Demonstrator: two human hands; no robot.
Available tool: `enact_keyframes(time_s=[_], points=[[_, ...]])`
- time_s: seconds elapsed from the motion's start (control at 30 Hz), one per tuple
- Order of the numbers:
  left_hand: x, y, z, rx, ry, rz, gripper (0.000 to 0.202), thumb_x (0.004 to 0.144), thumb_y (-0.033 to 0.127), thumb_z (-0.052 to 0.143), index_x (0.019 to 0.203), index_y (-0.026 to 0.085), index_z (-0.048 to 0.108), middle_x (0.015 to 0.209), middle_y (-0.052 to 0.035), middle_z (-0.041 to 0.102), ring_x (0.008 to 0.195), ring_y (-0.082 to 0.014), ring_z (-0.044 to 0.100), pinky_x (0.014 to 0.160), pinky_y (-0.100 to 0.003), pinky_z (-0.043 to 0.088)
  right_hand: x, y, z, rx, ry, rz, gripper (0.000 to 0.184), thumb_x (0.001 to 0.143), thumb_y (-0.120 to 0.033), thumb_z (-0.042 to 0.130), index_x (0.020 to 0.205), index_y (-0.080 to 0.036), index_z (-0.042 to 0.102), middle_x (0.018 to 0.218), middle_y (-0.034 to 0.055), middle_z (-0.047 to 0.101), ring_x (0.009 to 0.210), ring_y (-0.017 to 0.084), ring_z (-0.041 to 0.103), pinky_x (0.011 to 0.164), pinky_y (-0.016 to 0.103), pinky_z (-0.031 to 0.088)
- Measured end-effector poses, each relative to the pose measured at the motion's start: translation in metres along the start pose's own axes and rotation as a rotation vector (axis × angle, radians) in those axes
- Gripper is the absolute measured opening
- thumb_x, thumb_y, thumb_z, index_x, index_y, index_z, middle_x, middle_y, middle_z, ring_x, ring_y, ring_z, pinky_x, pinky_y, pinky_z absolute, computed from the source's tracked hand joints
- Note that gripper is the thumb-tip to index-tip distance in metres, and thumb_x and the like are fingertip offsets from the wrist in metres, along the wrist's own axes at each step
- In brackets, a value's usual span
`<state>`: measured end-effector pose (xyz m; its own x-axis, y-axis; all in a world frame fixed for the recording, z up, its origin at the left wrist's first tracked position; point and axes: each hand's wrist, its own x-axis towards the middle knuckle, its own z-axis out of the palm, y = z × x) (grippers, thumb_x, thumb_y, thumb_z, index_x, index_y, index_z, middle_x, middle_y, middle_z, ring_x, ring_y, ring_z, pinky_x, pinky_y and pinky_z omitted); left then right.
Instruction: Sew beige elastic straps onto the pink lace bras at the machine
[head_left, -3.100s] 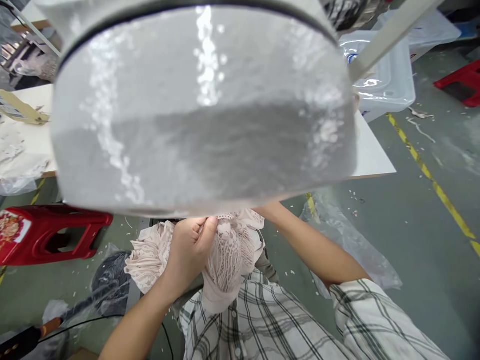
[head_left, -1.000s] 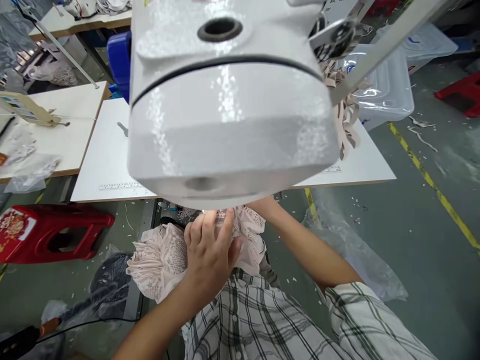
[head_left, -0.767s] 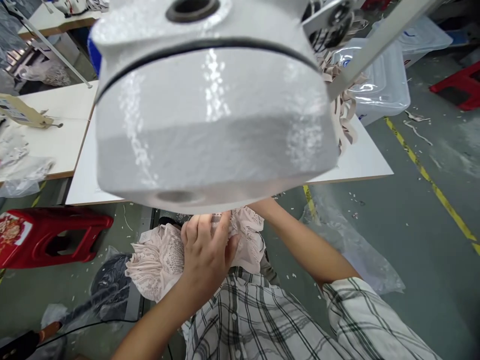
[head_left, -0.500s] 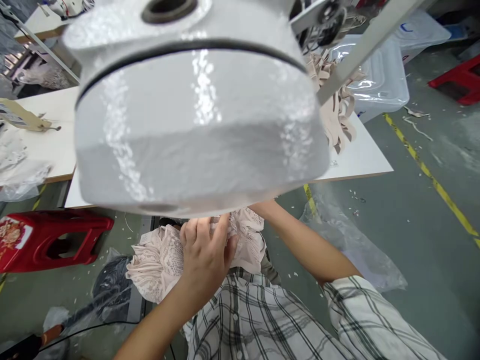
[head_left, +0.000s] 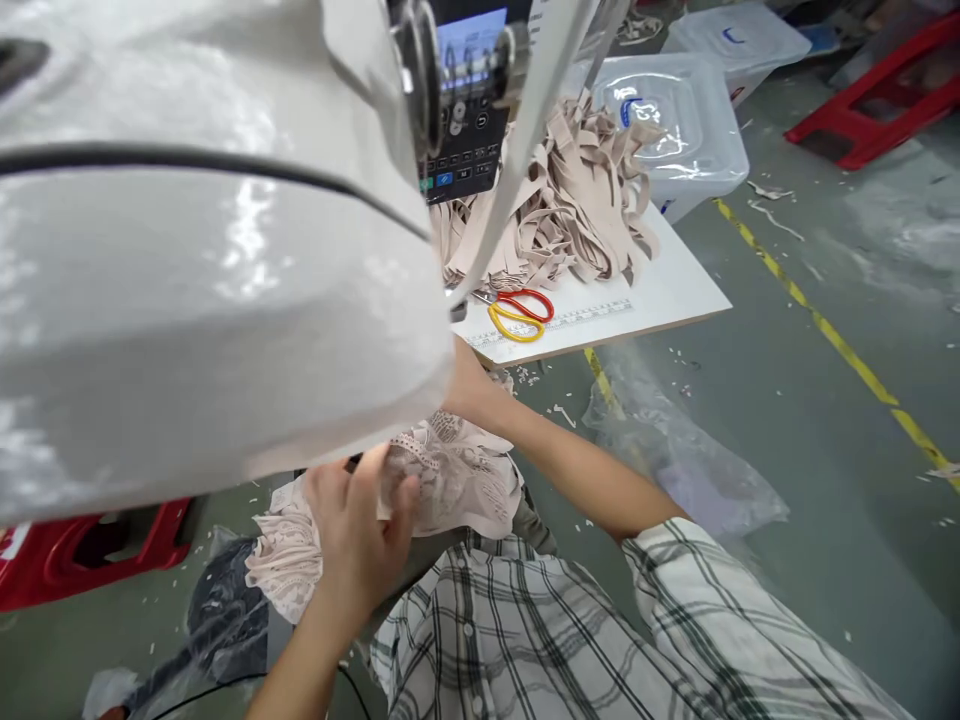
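A pale pink lace garment (head_left: 457, 480) lies bunched in my lap under the white sewing machine head (head_left: 202, 260), which fills the upper left of the view. My left hand (head_left: 360, 530) rests flat on the lace with its fingers stretched out and pressing the fabric. My right forearm reaches forward over the lace, and my right hand (head_left: 463, 385) slips behind the machine head, so its fingers are hidden.
A white table (head_left: 660, 290) carries a heap of beige elastic strips (head_left: 570, 210) and red and yellow scissors (head_left: 517, 312). Clear plastic bins (head_left: 675, 120) stand behind it. Red stools (head_left: 870, 110) sit at far right and lower left. A plastic bag (head_left: 675, 460) lies on the floor.
The view has swung right, revealing the machine's control panel, the scissors and the elastic strips. My left hand has slid slightly down and left on the lace, still flat.
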<state>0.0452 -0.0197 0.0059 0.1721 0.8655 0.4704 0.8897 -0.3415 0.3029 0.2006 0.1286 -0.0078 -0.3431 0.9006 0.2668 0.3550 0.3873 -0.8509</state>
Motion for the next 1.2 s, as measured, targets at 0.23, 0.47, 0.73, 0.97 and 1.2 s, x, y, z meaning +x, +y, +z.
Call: enact_keyframes(time_s=[0.23,0.47,0.73,0.97,1.2], points=[[-0.004,-0.040,0.013,-0.252,-0.011,-0.411,0.029,0.098,0.041,0.045,0.109,0.019,0.060,0.101,-0.0086,0.061,0.098,-0.0244,0.058,0.084,-0.033,0.044,0.000,-0.003,0.003,-0.032,0.023,-0.015,0.009,0.083,-0.019,0.057,0.089,-0.020,0.064,0.101,0.0071,0.060,0.093,0.024,0.060,0.079,0.036,0.047],[0.008,-0.039,0.018,-0.464,-0.169,-0.501,0.036,0.098,0.039,0.041,0.068,0.020,0.049,0.065,0.0013,0.049,0.065,-0.0154,0.048,0.061,-0.026,0.036,-0.001,0.003,0.004,0.010,0.055,-0.088,0.013,0.080,-0.013,0.056,0.090,-0.019,0.062,0.106,0.0069,0.060,0.093,0.021,0.057,0.074,0.031,0.045],[0.020,-0.011,0.005,-0.462,-0.042,-0.673,0.019,0.089,0.037,0.060,0.081,0.020,0.059,0.071,0.0029,0.057,0.064,-0.0123,0.053,0.059,-0.021,0.041,0.001,0.008,0.005,0.054,0.088,-0.130,0.014,0.075,-0.010,0.057,0.086,-0.018,0.059,0.105,0.0048,0.059,0.091,0.019,0.054,0.076,0.030,0.043],[0.024,-0.009,0.007,-0.495,-0.005,-0.661,0.013,0.088,0.031,0.063,0.086,0.019,0.058,0.079,0.0007,0.061,0.072,-0.0126,0.060,0.066,-0.021,0.047,-0.001,0.010,0.003,0.043,0.078,-0.136,0.012,0.076,-0.012,0.056,0.085,-0.019,0.054,0.101,0.0031,0.056,0.089,0.017,0.054,0.074,0.028,0.042],[0.022,-0.012,0.006,-0.531,-0.048,-0.657,0.016,0.088,0.032,0.062,0.096,0.019,0.057,0.090,-0.0034,0.064,0.083,-0.0163,0.064,0.075,-0.026,0.051,-0.003,0.009,-0.001,0.045,0.078,-0.095,0.013,0.074,-0.012,0.055,0.085,-0.020,0.057,0.100,0.0033,0.057,0.085,0.018,0.053,0.070,0.028,0.041]])
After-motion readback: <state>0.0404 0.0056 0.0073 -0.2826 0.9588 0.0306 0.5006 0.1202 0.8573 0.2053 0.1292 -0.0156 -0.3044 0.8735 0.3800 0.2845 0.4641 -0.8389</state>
